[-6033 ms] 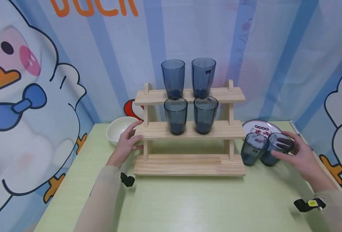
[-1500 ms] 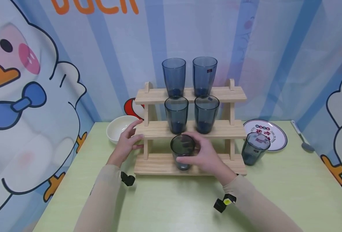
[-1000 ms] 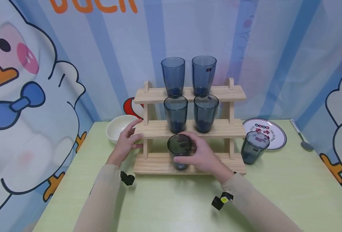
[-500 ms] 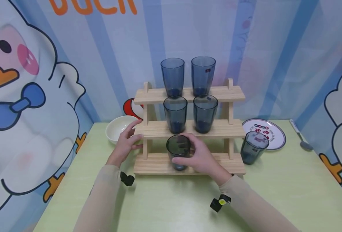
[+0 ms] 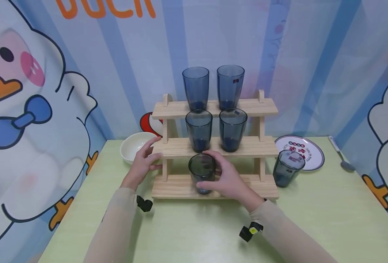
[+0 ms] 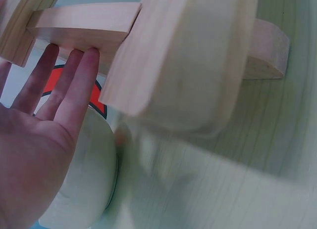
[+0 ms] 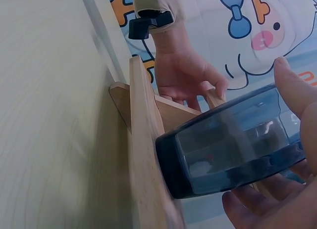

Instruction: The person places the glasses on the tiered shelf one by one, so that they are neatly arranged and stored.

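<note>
My right hand (image 5: 228, 180) curves round a blue-tinted glass (image 5: 202, 170) on the bottom shelf of a three-tier wooden stand (image 5: 177, 187). In the right wrist view this glass (image 7: 233, 145) has its base against the shelf board, thumb on one side and fingers on the other. At the stand's left end is my left hand (image 5: 141, 164); in the left wrist view, straight fingers (image 6: 81, 75) touch the wooden side. Two glasses (image 5: 198, 131) stand on the middle shelf and two more glasses (image 5: 195, 87) on top.
Another blue-tinted glass (image 5: 287, 170) is on the table right of the stand, in front of a white plate (image 5: 315, 157) with red print. A grey-headed ladle (image 5: 346, 166) lies further right. Behind my left hand sits a white bowl (image 5: 133, 146). A printed curtain (image 5: 131, 73) backs the table.
From beside the plate, my right hand has brought one glass to the bottom shelf, then shifted it slightly left. Over the last half second it has barely moved. My left hand stays at the stand.
</note>
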Available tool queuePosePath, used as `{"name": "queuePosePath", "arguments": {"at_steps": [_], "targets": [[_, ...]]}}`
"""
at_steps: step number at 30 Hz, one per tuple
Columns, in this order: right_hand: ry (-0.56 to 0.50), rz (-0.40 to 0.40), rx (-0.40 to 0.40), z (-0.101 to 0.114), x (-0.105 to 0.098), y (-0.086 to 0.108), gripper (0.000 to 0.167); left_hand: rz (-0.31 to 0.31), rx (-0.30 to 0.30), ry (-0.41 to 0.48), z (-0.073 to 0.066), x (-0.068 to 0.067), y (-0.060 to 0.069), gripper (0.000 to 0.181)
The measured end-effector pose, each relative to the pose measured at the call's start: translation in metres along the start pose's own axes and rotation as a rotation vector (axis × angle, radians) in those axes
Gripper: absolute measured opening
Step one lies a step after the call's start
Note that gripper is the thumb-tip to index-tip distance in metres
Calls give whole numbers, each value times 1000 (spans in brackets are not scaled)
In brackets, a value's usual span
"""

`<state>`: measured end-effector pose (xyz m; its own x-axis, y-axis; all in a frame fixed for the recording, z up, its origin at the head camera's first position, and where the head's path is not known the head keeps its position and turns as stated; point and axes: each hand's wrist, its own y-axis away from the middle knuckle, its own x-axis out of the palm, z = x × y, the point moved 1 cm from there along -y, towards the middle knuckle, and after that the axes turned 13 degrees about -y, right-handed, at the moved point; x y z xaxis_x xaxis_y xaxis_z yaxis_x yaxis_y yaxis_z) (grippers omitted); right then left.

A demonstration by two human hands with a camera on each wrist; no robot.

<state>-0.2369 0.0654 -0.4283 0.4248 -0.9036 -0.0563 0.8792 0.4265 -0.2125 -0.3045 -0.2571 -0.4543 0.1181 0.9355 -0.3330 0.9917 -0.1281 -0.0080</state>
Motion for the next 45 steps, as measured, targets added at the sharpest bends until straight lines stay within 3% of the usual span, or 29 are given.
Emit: {"name": "queuePosePath", "arguments": {"at_steps": [7,20,32,45], "targets": [[34,5,-8,2,-16,13,91,-11,-1,2,1,2,2,66],[112,-44,-108,8,-61,45,82,-8,8,6,0,1,1,64],[255,-261,-235,26,-109,81,74,-8,21,7,0,1,0,63],[389,-443,-262,37,-154,106,78,-2,30,11,3,1,-1,62]]}}
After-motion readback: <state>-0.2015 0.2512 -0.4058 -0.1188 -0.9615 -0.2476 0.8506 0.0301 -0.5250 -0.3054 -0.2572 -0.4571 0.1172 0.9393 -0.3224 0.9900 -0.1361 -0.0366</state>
